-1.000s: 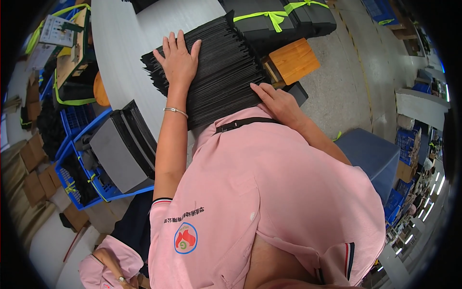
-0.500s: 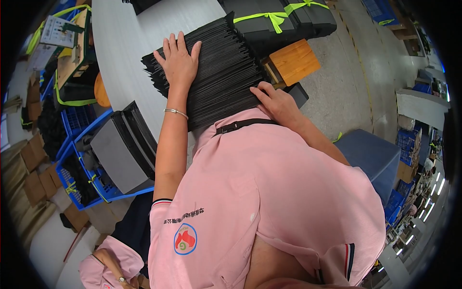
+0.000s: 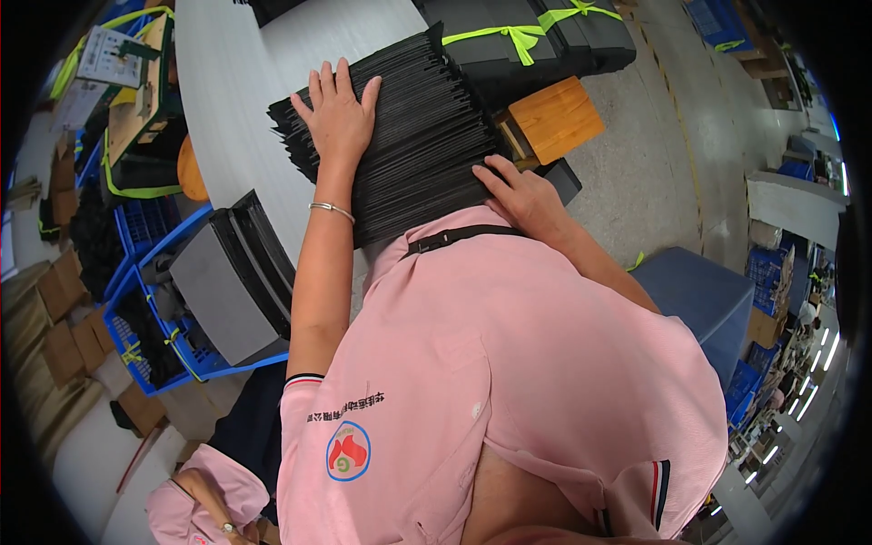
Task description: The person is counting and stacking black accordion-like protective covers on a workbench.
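A long row of thin black sheets (image 3: 413, 136), packed close together with uneven edges, lies on the pale table in front of my waist. My left hand (image 3: 338, 123) rests flat across its left part, fingers spread and pointing away from me; a silver bracelet circles that wrist. At the near right edge of the row is my right hand (image 3: 527, 193), its fingers bent and their tips against the black sheets. The underside of that hand is hidden, so how many sheets it grips cannot be made out.
Black bundles tied with yellow-green strips (image 3: 522, 41) lie beyond the row. A wooden stool (image 3: 557, 118) stands to the right, near a dark blue box-shaped block (image 3: 695, 295). Grey and black panels (image 3: 227, 282) sit by blue crates (image 3: 145, 350) on the left. Another person (image 3: 213, 490) is at lower left.
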